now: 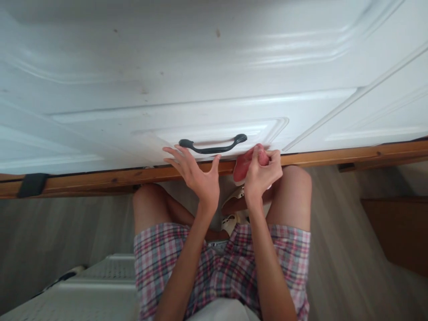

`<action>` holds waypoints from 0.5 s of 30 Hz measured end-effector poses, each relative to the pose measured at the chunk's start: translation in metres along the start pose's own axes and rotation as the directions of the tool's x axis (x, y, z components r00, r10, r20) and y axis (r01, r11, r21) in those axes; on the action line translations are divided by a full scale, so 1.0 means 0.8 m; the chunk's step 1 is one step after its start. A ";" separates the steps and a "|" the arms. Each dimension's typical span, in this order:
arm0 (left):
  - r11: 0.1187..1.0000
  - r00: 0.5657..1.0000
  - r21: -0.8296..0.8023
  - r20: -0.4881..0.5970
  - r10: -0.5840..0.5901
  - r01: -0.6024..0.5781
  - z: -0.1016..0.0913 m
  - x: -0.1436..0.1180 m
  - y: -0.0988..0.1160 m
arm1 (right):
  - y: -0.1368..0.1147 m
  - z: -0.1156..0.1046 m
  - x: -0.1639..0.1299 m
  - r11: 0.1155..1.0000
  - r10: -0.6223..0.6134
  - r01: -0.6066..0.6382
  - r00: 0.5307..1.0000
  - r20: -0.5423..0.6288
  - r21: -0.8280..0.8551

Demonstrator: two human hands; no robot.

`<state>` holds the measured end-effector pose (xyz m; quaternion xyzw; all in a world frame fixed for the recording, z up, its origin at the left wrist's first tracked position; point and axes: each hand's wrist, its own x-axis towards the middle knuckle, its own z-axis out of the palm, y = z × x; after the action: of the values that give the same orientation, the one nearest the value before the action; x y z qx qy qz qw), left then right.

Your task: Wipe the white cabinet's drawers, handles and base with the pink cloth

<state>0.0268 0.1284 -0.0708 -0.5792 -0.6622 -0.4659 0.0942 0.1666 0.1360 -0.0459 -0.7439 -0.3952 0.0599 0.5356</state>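
Observation:
A white drawer front (214,129) with a raised panel faces me, and a curved black handle (214,149) is fixed to it. My left hand (197,174) is just below the handle's left end, fingers spread and holding nothing. Whether its fingertips touch the drawer front, I cannot tell. To the right of the handle, my right hand (264,171) grips a bunched pink-red cloth (243,166) between thumb and fingers. The cloth is at the drawer's lower edge, and part of it hangs down over the wooden rail.
A wooden rail (334,156) runs under the white cabinet fronts, with a black strap (32,185) around it at left. Dark marks dot the upper white panel (187,53). A brown box-like object (394,227) stands on the floor at right. A pale slatted surface (96,290) is at lower left.

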 end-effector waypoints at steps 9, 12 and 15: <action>0.999 0.999 -0.011 0.024 -0.034 0.034 -0.001 0.000 0.002 | -0.001 -0.006 0.005 0.998 -0.028 0.020 0.992 0.124 0.064; 0.999 0.998 -0.013 0.035 -0.047 0.048 -0.002 0.000 0.003 | -0.001 -0.005 0.004 0.993 0.035 -0.046 0.995 0.099 0.108; 0.999 0.999 -0.009 0.025 -0.040 0.040 -0.002 0.000 0.004 | 0.000 -0.002 0.004 0.981 0.035 -0.071 0.981 0.191 0.183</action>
<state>0.0288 0.1269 -0.0681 -0.5720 -0.6725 -0.4637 0.0738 0.1698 0.1366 -0.0444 -0.6909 -0.4164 0.1810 0.5626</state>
